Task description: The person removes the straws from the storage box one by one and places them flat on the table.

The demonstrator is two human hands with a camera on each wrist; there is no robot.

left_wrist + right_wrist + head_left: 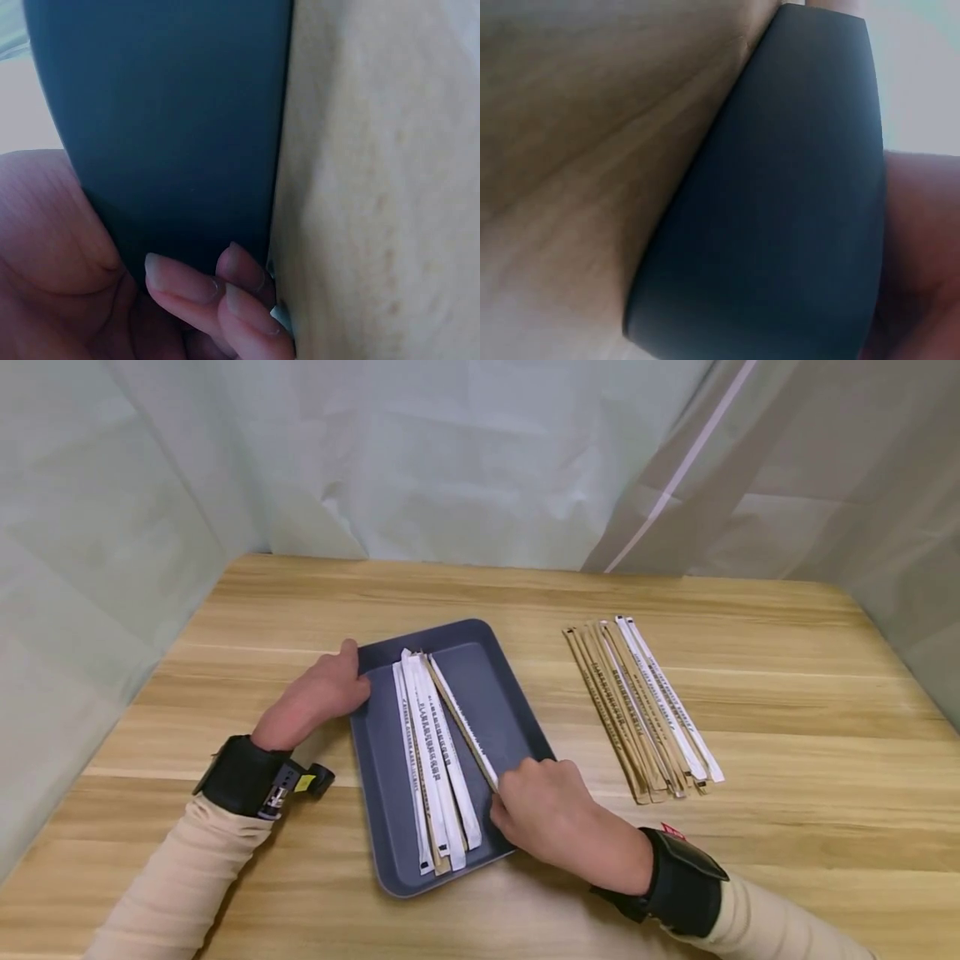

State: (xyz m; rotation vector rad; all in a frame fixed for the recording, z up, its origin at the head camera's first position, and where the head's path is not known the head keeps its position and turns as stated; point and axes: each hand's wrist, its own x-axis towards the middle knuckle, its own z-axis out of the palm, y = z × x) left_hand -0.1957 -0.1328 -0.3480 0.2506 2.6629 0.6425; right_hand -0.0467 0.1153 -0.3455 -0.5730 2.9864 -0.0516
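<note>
In the head view a dark grey rectangular tray (495,693) lies at an angle on the wooden table. Several long paper-wrapped straws (431,752), mostly white, lie lengthwise inside it. My left hand (322,689) grips the tray's left wall, its curled fingertips (184,281) against the outer side in the left wrist view. At the near right corner, my right hand (551,810) holds the rim, with the thumb on the inner side. One white straw (468,727) ends beside that thumb. The right wrist view shows the tray's outer wall (780,180) next to the palm; most fingers are hidden.
To the right of the tray, a second group of wrapped straws (630,718), brown and white, lies side by side on the table (810,718). Pale curtains (480,460) hang behind the table's far edge and along both sides.
</note>
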